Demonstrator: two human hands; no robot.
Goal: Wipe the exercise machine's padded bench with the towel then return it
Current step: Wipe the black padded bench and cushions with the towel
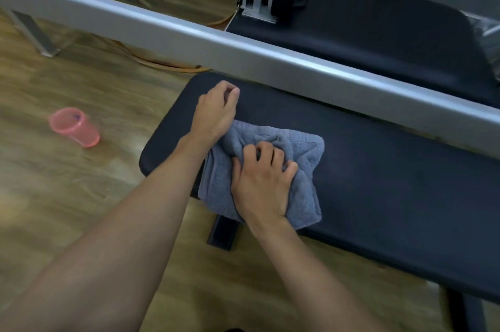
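Pink cup (pixel 74 127) at 9 o'clock of frame, on the wood floor (pixel 81 210), well apart from the bench. Looks upright, but blur makes that unsure.

L hand (pixel 216 112) sits just left of centre, over the pad at the towel's 11 o'clock. Fingers loosely curled, nothing in them. Heel of hand is at the cloth's edge; can't tell if it touches.

Towel (pixel 305 169), grey-blue terry, lies near frame centre on the 9 o'clock end of the padded bench (pixel 392 196). It's bunched into a rough square, w/ one corner drooping over the bench's near edge at approx 7 o'clock. R hand (pixel 263 177) is on top of it, fingers dug in & curled round a ridge of cloth, so it grips the towel, palm down.

Handling, my guess: light, soft, limp, no stiffness at all. Terry won't slip from the hand but will fold & drag on the smooth pad. Best hold is as now: a fistful at mid w/ the palm behind, so a broad face stays flat. For the return, scoop the whole wad or pinch a corner. Nothing fragile.

Axis: the bench runs approx 10 → 4 o'clock, most of its length lying toward 4 from the towel, so strokes prob. go that way. The towel itself has no clear long axis. The silver rail (pixel 189 31) runs parallel behind it at 12, w/ a 2nd dark pad (pixel 378 34) beyond at 1 o'clock.
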